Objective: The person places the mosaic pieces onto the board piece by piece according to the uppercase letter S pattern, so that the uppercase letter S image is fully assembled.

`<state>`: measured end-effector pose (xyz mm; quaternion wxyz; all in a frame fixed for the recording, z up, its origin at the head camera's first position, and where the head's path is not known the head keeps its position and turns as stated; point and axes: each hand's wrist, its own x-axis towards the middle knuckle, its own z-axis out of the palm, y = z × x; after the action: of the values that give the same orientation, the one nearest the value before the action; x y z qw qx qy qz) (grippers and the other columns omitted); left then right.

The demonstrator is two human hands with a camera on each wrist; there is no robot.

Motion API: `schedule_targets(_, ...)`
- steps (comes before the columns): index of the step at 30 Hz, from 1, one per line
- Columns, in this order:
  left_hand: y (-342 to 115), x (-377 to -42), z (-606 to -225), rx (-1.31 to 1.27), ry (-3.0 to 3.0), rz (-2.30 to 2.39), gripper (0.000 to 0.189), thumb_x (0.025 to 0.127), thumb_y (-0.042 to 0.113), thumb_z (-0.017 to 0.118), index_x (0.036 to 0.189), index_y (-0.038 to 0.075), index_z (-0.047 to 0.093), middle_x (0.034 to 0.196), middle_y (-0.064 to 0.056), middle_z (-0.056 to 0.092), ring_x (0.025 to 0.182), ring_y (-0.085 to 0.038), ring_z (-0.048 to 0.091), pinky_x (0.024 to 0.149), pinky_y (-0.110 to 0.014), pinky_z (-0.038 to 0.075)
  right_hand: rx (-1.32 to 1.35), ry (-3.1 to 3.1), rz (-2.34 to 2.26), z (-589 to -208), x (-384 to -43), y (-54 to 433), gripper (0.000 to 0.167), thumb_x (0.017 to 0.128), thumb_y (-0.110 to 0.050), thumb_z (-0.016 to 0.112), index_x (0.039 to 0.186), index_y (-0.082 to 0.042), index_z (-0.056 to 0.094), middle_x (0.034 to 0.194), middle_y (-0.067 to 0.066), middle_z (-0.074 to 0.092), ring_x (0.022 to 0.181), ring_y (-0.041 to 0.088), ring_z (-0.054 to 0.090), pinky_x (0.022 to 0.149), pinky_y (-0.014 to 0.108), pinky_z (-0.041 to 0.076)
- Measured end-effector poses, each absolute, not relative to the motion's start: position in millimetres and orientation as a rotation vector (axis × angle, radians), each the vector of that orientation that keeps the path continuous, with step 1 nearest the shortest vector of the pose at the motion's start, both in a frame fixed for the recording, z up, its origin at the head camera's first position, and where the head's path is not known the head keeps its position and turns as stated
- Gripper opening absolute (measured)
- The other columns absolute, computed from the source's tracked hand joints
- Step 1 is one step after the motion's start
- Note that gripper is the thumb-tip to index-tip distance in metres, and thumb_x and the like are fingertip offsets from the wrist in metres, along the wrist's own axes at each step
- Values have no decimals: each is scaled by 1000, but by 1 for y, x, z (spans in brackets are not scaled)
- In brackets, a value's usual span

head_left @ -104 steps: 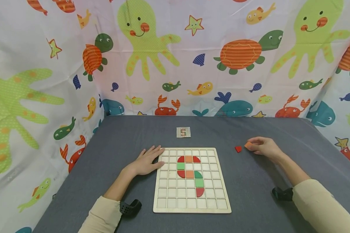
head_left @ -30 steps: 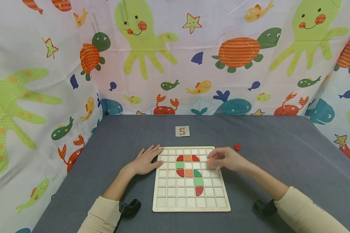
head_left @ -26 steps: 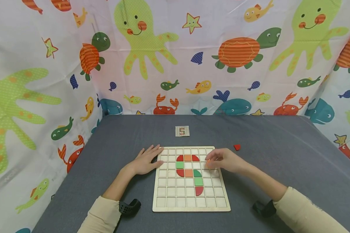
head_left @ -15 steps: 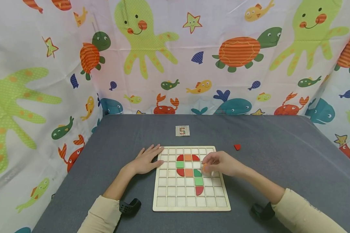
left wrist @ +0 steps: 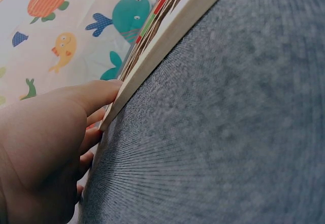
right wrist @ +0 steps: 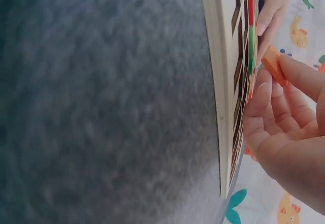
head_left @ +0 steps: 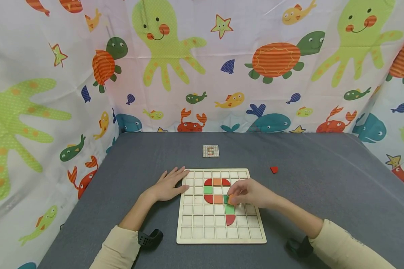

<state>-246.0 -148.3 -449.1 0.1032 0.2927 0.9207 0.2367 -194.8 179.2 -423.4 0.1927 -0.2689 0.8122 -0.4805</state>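
Note:
My right hand (head_left: 250,193) pinches an orange tile (right wrist: 274,65) between thumb and fingers. It holds the tile over the wooden grid board (head_left: 197,233), right by a green quarter-round tile (head_left: 226,199) that it partly covers. My left hand (head_left: 167,186) lies at the board's upper left edge, fingers straight. In the left wrist view, the thumb touches the board's side (left wrist: 139,76). Red (head_left: 230,220), green (head_left: 208,190) and orange tiles (head_left: 218,199) sit in the board's cells in a curving row.
One red tile (head_left: 274,170) lies on the grey cloth to the board's right. A small card (head_left: 210,151) printed with a coloured S on a grid lies behind the board. A curtain with sea animals (head_left: 195,67) hangs beyond the table.
My right hand has picked up the orange tile from the cloth beside the red one and carried it left over the board, lately nearer. The left hand stays in place.

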Motion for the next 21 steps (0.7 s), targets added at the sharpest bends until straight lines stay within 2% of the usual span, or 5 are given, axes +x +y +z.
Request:
schedule_targets(7, -149, -246, -450, 862, 2721, 692, 64, 99, 38, 51, 150, 6, 30, 154, -17, 24, 142, -38, 12, 108, -61, 4, -787, 2224, -1385, -427, -192, 170, 18, 87, -8, 70, 102, 1, 67, 84, 7, 67, 77, 25, 63, 70, 30, 51)
schedule_targets(13, -149, -246, -450, 864, 2714, 695, 63, 99, 37, 50, 150, 6, 30, 154, -17, 24, 142, -38, 12, 108, -61, 3, -819, 2210, -1366, -429, -189, 161, 16, 86, -8, 71, 101, -2, 68, 83, 3, 67, 77, 19, 63, 73, 29, 51)
schedule_targets(21, -148, -247, -449, 861, 2716, 684, 63, 99, 37, 50, 150, 6, 30, 154, -17, 24, 142, -38, 12, 108, -62, 4, -812, 2259, -1315, -426, -184, 149, 12, 86, -10, 72, 97, -5, 69, 79, 0, 66, 72, 13, 60, 70, 26, 49)
